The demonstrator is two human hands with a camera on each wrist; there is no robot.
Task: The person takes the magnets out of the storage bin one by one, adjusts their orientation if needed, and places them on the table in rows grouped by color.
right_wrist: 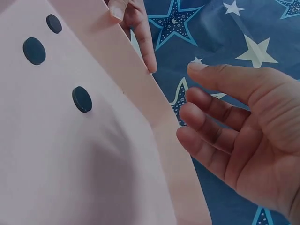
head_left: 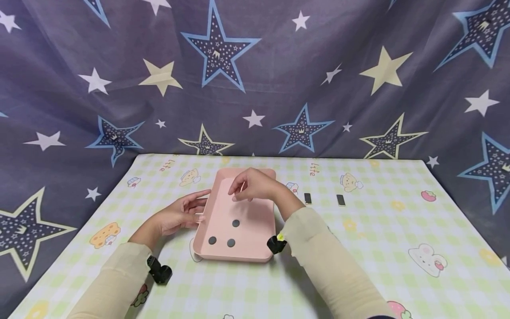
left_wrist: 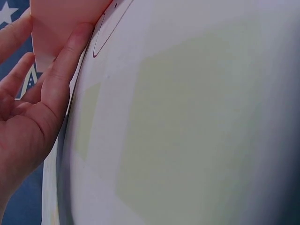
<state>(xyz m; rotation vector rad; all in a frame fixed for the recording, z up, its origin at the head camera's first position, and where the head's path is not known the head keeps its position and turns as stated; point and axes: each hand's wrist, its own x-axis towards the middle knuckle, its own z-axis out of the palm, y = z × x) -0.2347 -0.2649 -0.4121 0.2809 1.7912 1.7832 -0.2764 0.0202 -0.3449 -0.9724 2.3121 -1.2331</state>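
A pink rectangular tray point(head_left: 255, 253) lies on the table. Inside its near half are three dark grey round discs: one disc point(head_left: 236, 223) farther in, another point(head_left: 212, 240) to the left and a third point(head_left: 231, 243) beside that. Against the tray's left wall rests my left hand point(head_left: 175, 216), fingers extended; in the left wrist view its thumb point(left_wrist: 79, 37) touches the outer wall. Above the tray's far part hovers my right hand point(head_left: 255, 185). Its fingers are loosely bent, and the right wrist view shows nothing between thumb and fingers.
Two small black rectangular pieces, one nearer the tray point(head_left: 307, 198) and one farther right point(head_left: 340, 200), lie on the checked tablecloth point(head_left: 358, 248). A dark star-patterned curtain point(head_left: 255, 79) hangs behind the table's back edge. Each wrist carries a black camera mount.
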